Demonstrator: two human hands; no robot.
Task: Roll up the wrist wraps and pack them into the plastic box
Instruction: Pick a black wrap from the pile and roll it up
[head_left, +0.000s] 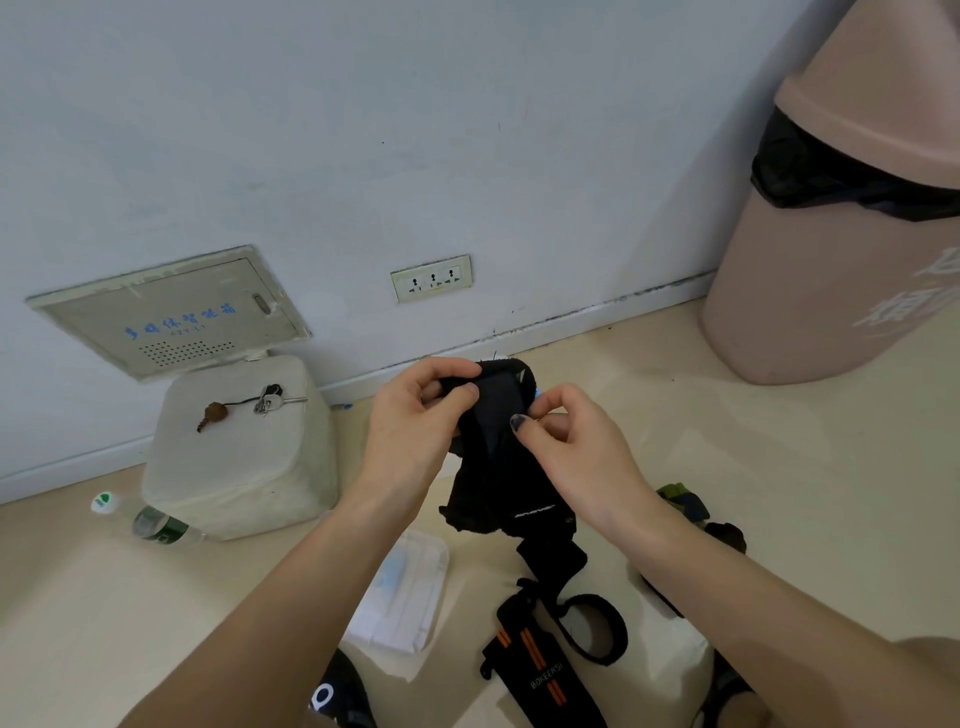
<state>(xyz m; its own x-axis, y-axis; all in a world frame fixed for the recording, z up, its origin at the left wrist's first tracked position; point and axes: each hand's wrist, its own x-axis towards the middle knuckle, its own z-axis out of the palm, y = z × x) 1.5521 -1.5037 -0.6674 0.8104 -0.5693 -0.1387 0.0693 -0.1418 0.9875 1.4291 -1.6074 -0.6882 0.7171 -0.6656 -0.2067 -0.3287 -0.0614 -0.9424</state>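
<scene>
Both hands hold a black wrist wrap (498, 457) in the air. The left hand (415, 415) pinches its top edge; the right hand (571, 441) pinches its side, above the plastic box (410, 592).

A black wrist wrap (498, 452) hangs mid-frame, its top end partly rolled, its loose end trailing down. Below it, at bottom centre, a second black wrap (540, 670) with orange stripes lies flat. A clear plastic box (405, 597) lies on the floor just left of it.

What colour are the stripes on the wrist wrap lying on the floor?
Orange stripes on black, on the wrist wrap; the head view shows it, low in the frame.
</scene>
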